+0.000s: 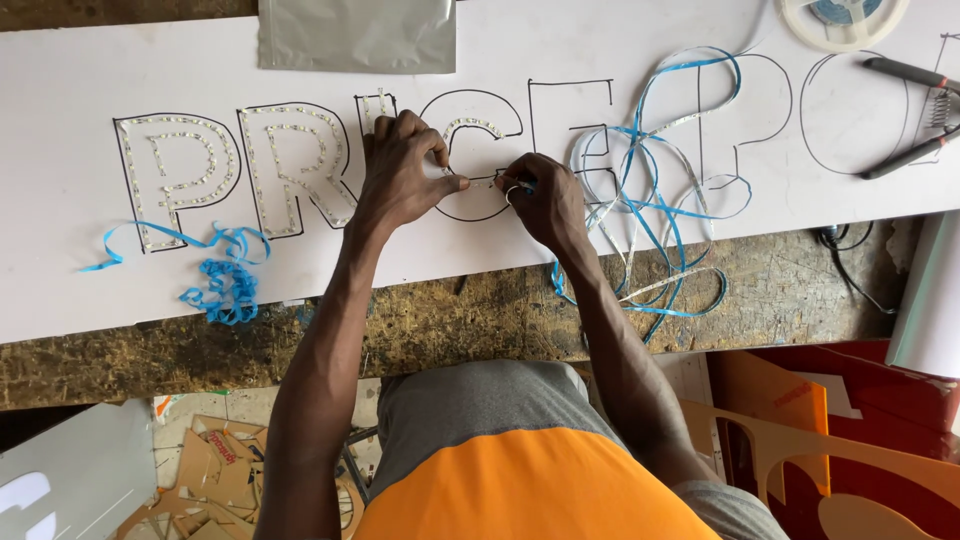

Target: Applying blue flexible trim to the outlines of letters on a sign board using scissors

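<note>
A rough wooden surface (470, 320) carries a long white board (60, 190) with big letter outlines drawn in black. The first letters at the left (180, 175) are already lined with rows of small LED strip; the round letter (470, 155) in the middle is only partly lined along its upper curve, and the outlines further right are bare. A loose tangle of strip (660, 210), white with blue backing tape, spills from the right part of the board over its near edge. A curl of peeled blue tape (225, 285) lies on the board below the first letters. A grey foil sheet (355, 35) sits at the board's far edge, a reel (845, 18) at the far right corner, and a dark hand tool (915, 115) beside it. The reel appears to hold wound strip; no other container shows. The left hand (405, 170) presses down on the board at the round letter, thumb and forefinger pinched toward the strip end. The right hand (535, 195) is closed on the strip just beside it, pinching a bit of blue tape between fingertips. The two hands nearly touch. By the look of it, the step in hand is laying strip along the round letter's outline; the next move calls for peeling more backing and pressing the strip down exactly on the drawn curve.
</note>
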